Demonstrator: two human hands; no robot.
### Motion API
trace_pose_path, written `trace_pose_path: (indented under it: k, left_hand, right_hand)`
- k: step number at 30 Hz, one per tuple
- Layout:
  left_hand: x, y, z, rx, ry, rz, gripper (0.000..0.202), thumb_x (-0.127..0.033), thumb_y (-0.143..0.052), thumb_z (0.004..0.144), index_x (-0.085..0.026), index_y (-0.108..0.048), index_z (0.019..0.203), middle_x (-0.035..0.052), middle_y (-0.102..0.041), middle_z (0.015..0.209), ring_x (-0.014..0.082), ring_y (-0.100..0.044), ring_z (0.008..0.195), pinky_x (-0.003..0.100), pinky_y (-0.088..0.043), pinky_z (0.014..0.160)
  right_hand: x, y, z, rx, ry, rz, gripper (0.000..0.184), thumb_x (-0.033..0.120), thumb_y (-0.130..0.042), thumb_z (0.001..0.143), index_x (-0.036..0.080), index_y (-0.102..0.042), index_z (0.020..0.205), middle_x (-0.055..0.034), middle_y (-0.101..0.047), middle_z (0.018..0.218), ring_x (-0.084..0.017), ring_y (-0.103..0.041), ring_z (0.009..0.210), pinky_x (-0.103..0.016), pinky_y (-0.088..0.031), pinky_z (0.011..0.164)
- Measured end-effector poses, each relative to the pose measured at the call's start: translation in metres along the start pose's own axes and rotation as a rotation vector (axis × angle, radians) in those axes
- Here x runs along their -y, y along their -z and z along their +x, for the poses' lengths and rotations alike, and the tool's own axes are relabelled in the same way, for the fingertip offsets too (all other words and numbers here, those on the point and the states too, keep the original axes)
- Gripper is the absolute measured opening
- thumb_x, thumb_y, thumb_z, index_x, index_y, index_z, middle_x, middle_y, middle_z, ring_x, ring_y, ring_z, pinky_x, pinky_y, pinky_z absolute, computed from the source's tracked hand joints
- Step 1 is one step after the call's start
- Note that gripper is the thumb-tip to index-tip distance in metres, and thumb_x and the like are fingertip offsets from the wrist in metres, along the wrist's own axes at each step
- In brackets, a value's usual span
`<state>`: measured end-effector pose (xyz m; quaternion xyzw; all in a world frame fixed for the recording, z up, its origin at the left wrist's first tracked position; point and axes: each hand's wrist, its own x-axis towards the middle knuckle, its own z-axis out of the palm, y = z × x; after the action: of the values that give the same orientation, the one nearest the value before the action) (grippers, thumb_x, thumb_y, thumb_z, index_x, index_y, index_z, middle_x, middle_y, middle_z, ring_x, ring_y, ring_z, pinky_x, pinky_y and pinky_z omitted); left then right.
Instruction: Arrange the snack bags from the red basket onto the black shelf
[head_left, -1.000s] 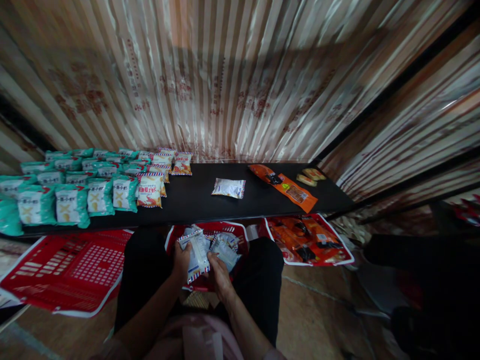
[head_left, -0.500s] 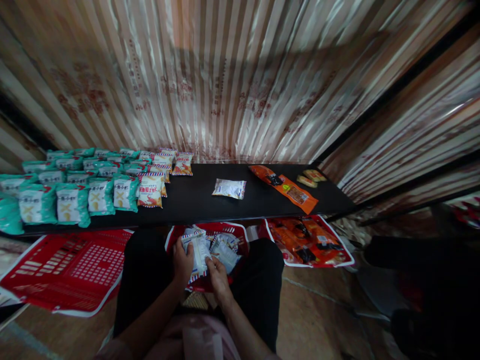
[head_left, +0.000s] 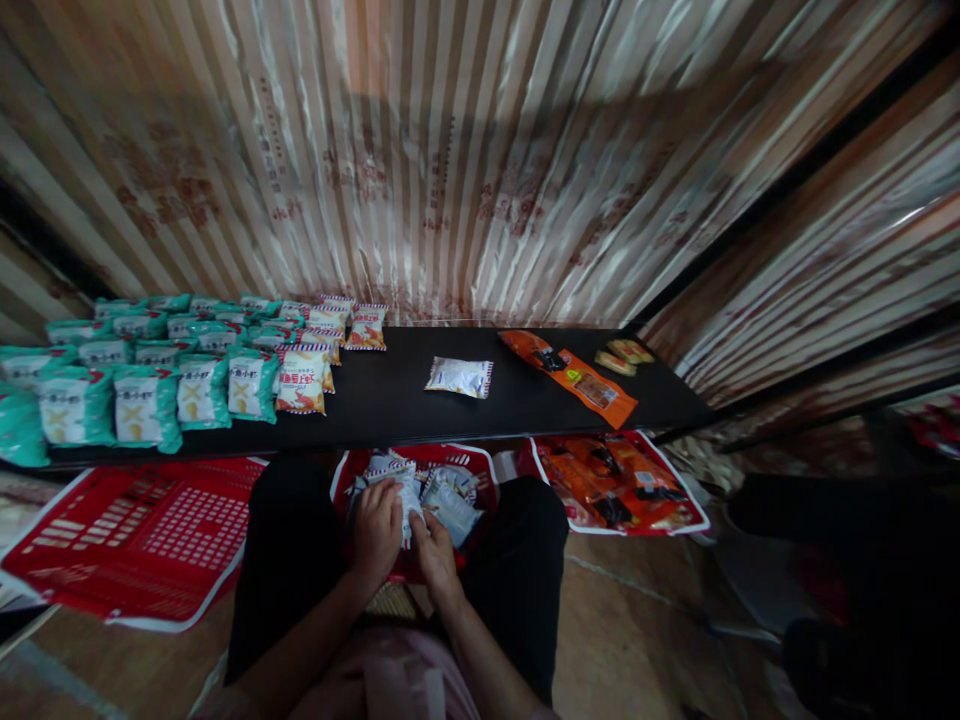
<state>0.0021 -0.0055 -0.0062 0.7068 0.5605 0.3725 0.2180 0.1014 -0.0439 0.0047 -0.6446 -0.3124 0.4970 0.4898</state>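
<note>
Packet [head_left: 408, 492] over the middle basket [head_left: 481, 467] probably wants light pressure, with the left hand [head_left: 377, 528] curled closed over it and the right hand [head_left: 437, 555] pinching its right edge.

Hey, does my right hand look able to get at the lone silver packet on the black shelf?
Probably yes: nothing covers the silver packet, though the right hand touches another packet.

Single view from the wearer's head, directed forward and down. The worktop [head_left: 386, 395] crosses the frame at close range, with the striped curtain [head_left: 420, 150] facing the lens beyond.
</note>
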Motion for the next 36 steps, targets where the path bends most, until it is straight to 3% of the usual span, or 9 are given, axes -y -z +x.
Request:
trace_pose_path:
  k: [7, 11, 20, 24, 29, 36]
  left_hand:
    - [0.009, -0.010, -0.011, 0.034, -0.072, 0.066, 0.035, -0.023, -0.032, 0.087, -0.016, -0.060, 0.107, 0.0104, -0.061, 0.113, 0.0229, -0.052, 0.111, 0.044, -0.043, 0.096]
    - [0.011, -0.009, -0.015, 0.057, -0.117, 0.095, 0.038, -0.022, -0.030, 0.088, -0.016, -0.057, 0.114, 0.0105, -0.058, 0.119, 0.0229, -0.047, 0.118, 0.045, -0.041, 0.099]
    - [0.010, -0.003, -0.025, 0.146, -0.248, 0.135, 0.049, -0.025, -0.032, 0.089, -0.012, -0.033, 0.136, 0.0159, -0.040, 0.138, 0.0249, -0.032, 0.131, 0.047, -0.034, 0.104]
    - [0.009, 0.005, -0.025, 0.223, -0.310, 0.125, 0.061, -0.027, -0.040, 0.085, -0.013, -0.020, 0.141, 0.0164, -0.032, 0.143, 0.0272, -0.026, 0.134, 0.048, -0.031, 0.105]
    - [0.008, 0.009, -0.022, 0.256, -0.338, 0.135, 0.078, -0.021, -0.048, 0.073, -0.010, -0.013, 0.142, 0.0186, -0.027, 0.145, 0.0294, -0.021, 0.135, 0.050, -0.029, 0.106]
    - [0.015, 0.010, -0.020, 0.207, -0.329, 0.099, 0.067, -0.021, -0.042, 0.080, -0.011, -0.017, 0.141, 0.0171, -0.030, 0.144, 0.0271, -0.027, 0.133, 0.047, -0.032, 0.104]
  right_hand:
    - [0.004, 0.001, -0.003, -0.009, 0.015, -0.071, 0.041, 0.056, -0.052, 0.073, 0.017, -0.066, 0.071, -0.0019, -0.065, 0.070, -0.017, -0.054, 0.069, -0.027, -0.040, 0.070]
    - [0.008, 0.000, -0.005, 0.008, 0.034, -0.041, 0.039, 0.054, -0.050, 0.075, 0.019, -0.065, 0.071, -0.0017, -0.066, 0.074, -0.018, -0.056, 0.073, -0.027, -0.040, 0.074]
    - [0.018, 0.002, -0.006, 0.054, 0.036, -0.074, 0.049, 0.061, -0.043, 0.078, 0.018, -0.065, 0.068, -0.0033, -0.064, 0.069, -0.017, -0.053, 0.067, -0.027, -0.038, 0.068]
    - [0.021, 0.003, -0.008, 0.045, 0.015, -0.095, 0.052, 0.063, -0.042, 0.078, 0.018, -0.066, 0.069, -0.0034, -0.063, 0.065, -0.017, -0.052, 0.063, -0.028, -0.037, 0.065]
    - [0.024, 0.003, -0.009, 0.048, 0.040, -0.106, 0.053, 0.062, -0.039, 0.080, 0.018, -0.067, 0.074, -0.0056, -0.067, 0.075, -0.019, -0.056, 0.071, -0.028, -0.038, 0.070]
    - [0.031, 0.003, -0.010, 0.108, 0.127, -0.273, 0.052, 0.054, -0.029, 0.087, 0.018, -0.062, 0.068, -0.0043, -0.063, 0.066, -0.017, -0.055, 0.066, -0.027, -0.038, 0.068]
